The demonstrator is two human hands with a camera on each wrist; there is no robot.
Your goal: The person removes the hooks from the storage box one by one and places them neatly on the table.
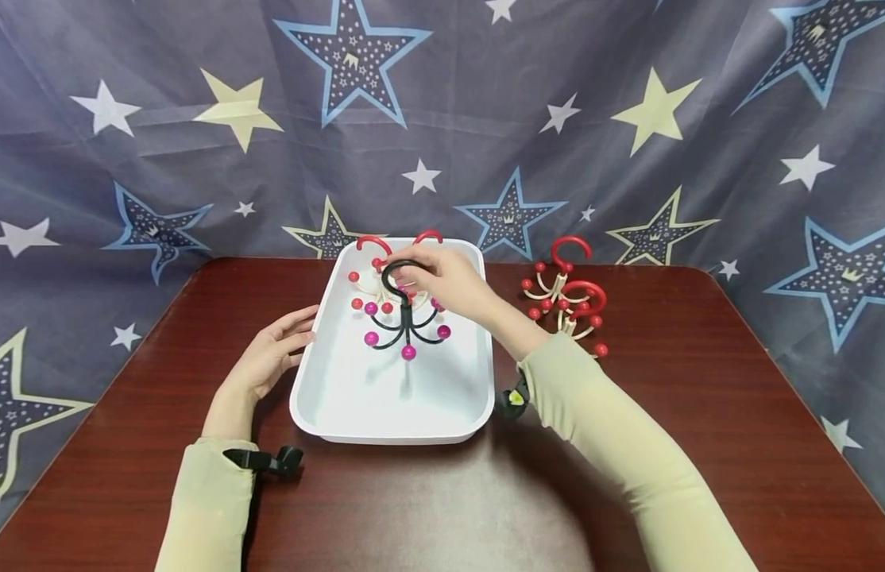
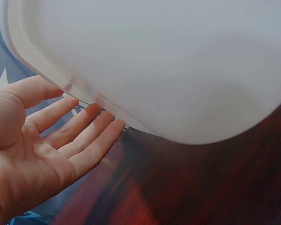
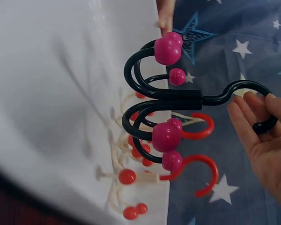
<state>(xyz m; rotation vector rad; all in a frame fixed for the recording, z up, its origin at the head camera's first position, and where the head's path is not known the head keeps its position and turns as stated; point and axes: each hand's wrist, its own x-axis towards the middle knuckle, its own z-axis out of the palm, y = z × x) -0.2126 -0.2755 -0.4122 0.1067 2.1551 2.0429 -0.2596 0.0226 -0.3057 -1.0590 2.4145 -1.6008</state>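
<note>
On our table (image 1: pixel 414 508), the right hand (image 1: pixel 453 287) grips a black hanger (image 1: pixel 405 319), partly masking a red-hooked hanger (image 1: pixel 429 233); our left hand (image 1: pixel 272 349) extends its fingers.

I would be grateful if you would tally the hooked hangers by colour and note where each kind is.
Black hangers: 1, in the right hand
Red-hooked cream hangers: 4, two in the white tray and two on the table
Total: 5

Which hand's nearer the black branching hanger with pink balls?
Right: the right hand holds the hanger by its top; the left hand is left of it, touching the white rectangular tray.
</note>
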